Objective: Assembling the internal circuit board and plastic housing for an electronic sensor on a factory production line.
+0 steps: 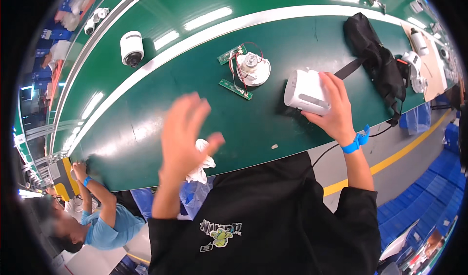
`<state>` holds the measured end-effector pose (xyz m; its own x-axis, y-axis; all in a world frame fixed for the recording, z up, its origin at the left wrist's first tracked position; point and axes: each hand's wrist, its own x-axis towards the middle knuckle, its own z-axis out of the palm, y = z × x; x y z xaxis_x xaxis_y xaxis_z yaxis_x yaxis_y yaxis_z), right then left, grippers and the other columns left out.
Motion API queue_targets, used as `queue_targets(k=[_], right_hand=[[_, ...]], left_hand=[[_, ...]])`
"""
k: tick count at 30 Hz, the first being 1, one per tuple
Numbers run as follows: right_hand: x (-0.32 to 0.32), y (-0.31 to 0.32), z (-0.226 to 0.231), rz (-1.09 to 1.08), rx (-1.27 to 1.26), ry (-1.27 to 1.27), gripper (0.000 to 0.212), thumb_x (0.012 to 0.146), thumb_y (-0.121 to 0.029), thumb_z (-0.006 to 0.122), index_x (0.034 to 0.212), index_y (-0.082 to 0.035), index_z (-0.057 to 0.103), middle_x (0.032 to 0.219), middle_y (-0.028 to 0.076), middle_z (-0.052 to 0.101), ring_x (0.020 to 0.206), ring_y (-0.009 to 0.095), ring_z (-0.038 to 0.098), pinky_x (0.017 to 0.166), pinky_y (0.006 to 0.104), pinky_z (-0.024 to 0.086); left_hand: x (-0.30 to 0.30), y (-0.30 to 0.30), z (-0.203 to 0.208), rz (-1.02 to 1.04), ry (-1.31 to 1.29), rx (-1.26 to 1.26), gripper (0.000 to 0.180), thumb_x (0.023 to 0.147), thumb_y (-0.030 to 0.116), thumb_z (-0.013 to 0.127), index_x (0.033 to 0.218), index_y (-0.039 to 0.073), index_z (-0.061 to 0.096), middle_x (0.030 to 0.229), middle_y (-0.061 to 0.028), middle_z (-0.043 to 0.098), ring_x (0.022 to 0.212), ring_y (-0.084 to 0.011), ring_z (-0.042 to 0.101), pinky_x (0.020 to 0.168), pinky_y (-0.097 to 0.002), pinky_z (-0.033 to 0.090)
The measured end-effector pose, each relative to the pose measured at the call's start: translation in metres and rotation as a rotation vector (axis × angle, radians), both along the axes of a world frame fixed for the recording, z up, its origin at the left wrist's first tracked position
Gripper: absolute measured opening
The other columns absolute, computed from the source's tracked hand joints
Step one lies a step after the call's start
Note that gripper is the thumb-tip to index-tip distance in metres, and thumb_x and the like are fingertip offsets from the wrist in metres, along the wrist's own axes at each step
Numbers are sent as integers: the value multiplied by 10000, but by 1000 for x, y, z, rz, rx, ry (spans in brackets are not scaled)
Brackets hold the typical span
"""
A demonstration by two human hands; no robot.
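Observation:
In my right hand [336,109] is a white rounded plastic housing [308,92], tilted just above the green bench, with my fingers wrapped round its right side. My left hand [184,133] hangs over the bench with fingers apart and nothing in them, slightly blurred. Beyond and between the hands lies a white round part with a small motor-like piece [251,69] on top. Red and black wires join it to one green circuit board [236,89] in front and another circuit board [232,54] behind. A crumpled white cloth [199,165] shows partly behind my left hand.
A white camera-like unit [132,49] stands at the far left on the bench's raised back strip. A black bag [373,56] with a strap lies at the right. A co-worker in a blue shirt [114,225] works at the lower left. One small pale scrap [274,147] lies near the front edge.

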<state>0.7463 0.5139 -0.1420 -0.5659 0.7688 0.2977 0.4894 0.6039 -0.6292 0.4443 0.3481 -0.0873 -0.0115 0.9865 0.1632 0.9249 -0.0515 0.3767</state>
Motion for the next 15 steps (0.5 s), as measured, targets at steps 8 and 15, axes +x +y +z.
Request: queue_targets(k=[8,15], right_hand=[[-38,-49,-37,29,-501,659,1007,551,-181,900,1356,-11,318,1265,122,456,1192,233,469,1031,359,360],[-73,-86,-32,557,-1098,795,1226,500,-425,910,1431,25,254,1502,167,261,1340,243,343,1105,374,266]], left_hand=[[10,-58,-85,265,-54,197,227,815,-8,593,1040,-1,614,1175,-159,575,1110,-359,530,930,-433,440],[42,-5,-80,508,-1272,573,171,983,108,446,1032,-9,560,841,-72,553,654,-93,478,562,-214,412]])
